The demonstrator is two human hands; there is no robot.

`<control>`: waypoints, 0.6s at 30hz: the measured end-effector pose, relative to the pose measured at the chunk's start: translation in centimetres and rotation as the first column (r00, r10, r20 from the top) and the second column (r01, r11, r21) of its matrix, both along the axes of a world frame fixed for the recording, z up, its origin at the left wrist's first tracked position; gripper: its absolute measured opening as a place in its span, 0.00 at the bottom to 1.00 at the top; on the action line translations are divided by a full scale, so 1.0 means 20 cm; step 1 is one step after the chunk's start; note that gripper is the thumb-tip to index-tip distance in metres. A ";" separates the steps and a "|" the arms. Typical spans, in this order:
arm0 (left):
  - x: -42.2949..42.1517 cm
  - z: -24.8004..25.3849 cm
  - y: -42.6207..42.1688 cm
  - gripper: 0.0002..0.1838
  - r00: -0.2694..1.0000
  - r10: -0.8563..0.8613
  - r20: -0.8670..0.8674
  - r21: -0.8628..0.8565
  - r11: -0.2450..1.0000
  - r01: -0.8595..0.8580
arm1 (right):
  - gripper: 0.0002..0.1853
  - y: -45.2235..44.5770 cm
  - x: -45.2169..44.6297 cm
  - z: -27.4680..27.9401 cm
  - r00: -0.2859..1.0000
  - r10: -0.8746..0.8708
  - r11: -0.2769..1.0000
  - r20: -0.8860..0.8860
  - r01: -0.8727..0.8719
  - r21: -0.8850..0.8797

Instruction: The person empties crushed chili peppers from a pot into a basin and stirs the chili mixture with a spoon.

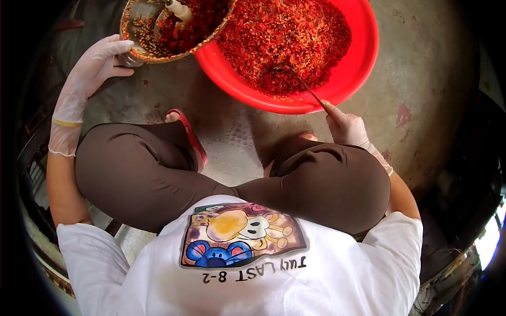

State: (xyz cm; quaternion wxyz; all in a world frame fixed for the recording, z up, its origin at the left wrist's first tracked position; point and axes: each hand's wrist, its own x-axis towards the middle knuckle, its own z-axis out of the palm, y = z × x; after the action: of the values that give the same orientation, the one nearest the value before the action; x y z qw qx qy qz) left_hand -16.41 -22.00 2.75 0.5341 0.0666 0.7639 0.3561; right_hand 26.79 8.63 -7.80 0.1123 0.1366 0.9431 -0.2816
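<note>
A wide red basin (pixel 363 63) at the top holds a heap of chopped red peppers (pixel 284 42) mixed with pale seeds. My right hand (pixel 345 125), in a thin clear glove, is closed around the handle of a thin metal utensil (pixel 310 90), whose far end is sunk in the heap. At the upper left, my left hand (pixel 108 60), gloved too, grips the rim and side of a round container (pixel 138 39). This container holds some red pepper around a white central post (pixel 179 9), and its edge overlaps the basin's left rim.
The basin stands on a stained concrete floor (pixel 421 79). My knees in brown trousers (pixel 132 174) are spread below it, with a pink sandal (pixel 192 138) between them. Dark objects line the far left and right edges.
</note>
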 end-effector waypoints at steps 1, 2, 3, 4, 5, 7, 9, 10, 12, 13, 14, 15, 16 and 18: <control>0.00 0.00 0.00 0.19 1.000 0.003 0.003 0.000 1.000 -0.003 | 0.22 0.00 0.01 -0.01 0.998 -0.061 0.997 -0.002 0.061 -0.054; 0.00 0.00 0.00 0.19 1.000 0.006 0.005 -0.002 1.000 -0.006 | 0.20 -0.01 0.01 -0.02 0.992 -0.123 0.986 -0.001 0.122 -0.109; 0.00 0.00 0.00 0.19 1.000 0.010 0.006 -0.007 1.000 -0.010 | 0.20 -0.01 0.01 -0.01 0.990 -0.138 0.984 0.006 0.138 -0.112; -0.01 0.00 -0.01 0.19 1.000 0.015 0.006 -0.011 1.000 -0.014 | 0.19 -0.01 0.01 0.00 0.988 -0.153 0.982 0.013 0.153 -0.113; -0.01 0.00 -0.01 0.19 1.000 0.019 0.007 -0.013 1.000 -0.018 | 0.19 -0.01 0.01 0.01 0.986 -0.168 0.979 0.019 0.169 -0.112; 0.00 0.00 0.00 0.20 1.000 0.018 0.001 -0.010 1.000 -0.018 | 0.19 0.01 0.01 0.05 0.988 -0.122 0.990 0.091 0.128 -0.062; 0.00 0.00 0.00 0.21 1.000 0.016 -0.001 -0.006 1.000 -0.016 | 0.19 0.03 0.02 0.09 0.983 -0.115 0.990 0.147 0.125 -0.065; 0.00 0.00 0.00 0.21 1.000 0.014 0.000 -0.003 1.000 -0.014 | 0.18 0.04 0.02 0.10 0.978 -0.130 0.985 0.165 0.147 -0.091; 0.00 -0.01 -0.01 0.22 1.000 0.013 0.002 -0.002 1.000 -0.013 | 0.17 0.06 0.04 0.10 0.962 -0.207 0.955 0.180 0.239 -0.177; -0.01 -0.01 -0.01 0.22 1.000 0.014 0.004 -0.005 1.000 -0.014 | 0.16 0.07 0.05 0.10 0.946 -0.269 0.922 0.180 0.307 -0.237; -0.01 -0.02 -0.02 0.22 1.000 0.014 0.005 -0.006 1.000 -0.014 | 0.16 0.08 0.06 0.10 0.926 -0.330 0.880 0.183 0.372 -0.295; -0.02 -0.02 -0.02 0.21 1.000 0.010 0.006 -0.004 1.000 -0.010 | 0.15 0.08 0.05 0.11 0.904 -0.365 0.846 0.222 0.422 -0.326; -0.03 -0.03 -0.03 0.21 1.000 0.008 0.008 -0.002 1.000 -0.008 | 0.15 0.08 0.03 0.13 0.880 -0.397 0.808 0.261 0.470 -0.354; -0.03 -0.03 -0.03 0.20 1.000 0.008 0.015 0.004 1.000 -0.008 | 0.15 0.08 0.00 0.14 0.854 -0.425 0.751 0.300 0.517 -0.411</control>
State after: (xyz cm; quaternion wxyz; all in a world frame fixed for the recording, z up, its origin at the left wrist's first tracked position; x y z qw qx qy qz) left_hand -17.02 -22.50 2.20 0.5383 0.0620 0.7592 0.3605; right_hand 26.76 10.23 -5.10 0.1557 0.3647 0.7634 -0.5098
